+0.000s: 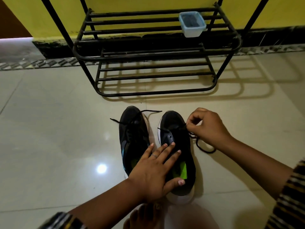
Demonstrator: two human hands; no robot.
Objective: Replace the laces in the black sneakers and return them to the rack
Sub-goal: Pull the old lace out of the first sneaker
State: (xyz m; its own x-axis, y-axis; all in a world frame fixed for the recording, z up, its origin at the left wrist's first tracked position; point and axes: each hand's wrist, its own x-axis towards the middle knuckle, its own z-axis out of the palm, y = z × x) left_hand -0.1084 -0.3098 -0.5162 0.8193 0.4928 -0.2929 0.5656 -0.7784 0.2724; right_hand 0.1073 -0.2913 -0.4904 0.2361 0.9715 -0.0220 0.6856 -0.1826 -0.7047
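You are looking down at two black sneakers standing side by side on a pale tiled floor (49, 121), toes pointing away from you toward a black metal shoe rack (153, 53) against a yellow wall. Your left hand (156, 169) lies flat and open, fingers straight and spread, pressing down on the right sneaker (181, 138) over its tongue and opening, with the little finger reaching toward the left sneaker (132, 138). Your right hand (206, 126) is at the outer side of the right sneaker, fingers curled, pinching a black lace (204, 150) near the upper eyelets; the loose end of that lace curls in a loop on the floor just beside the shoe, under your wrist. The left sneaker has its own black lace (148, 111), untied, with two loose ends trailing out past the toe, one to each side. So you have two sneakers and two laces in view, both shoes on the floor in front of the rack, not on it. The rack shows two tiers of bars. One small clear plastic box (192, 24) with something dark inside sits on the upper tier, toward the right. A striped sleeve (290, 195) covers your right forearm.
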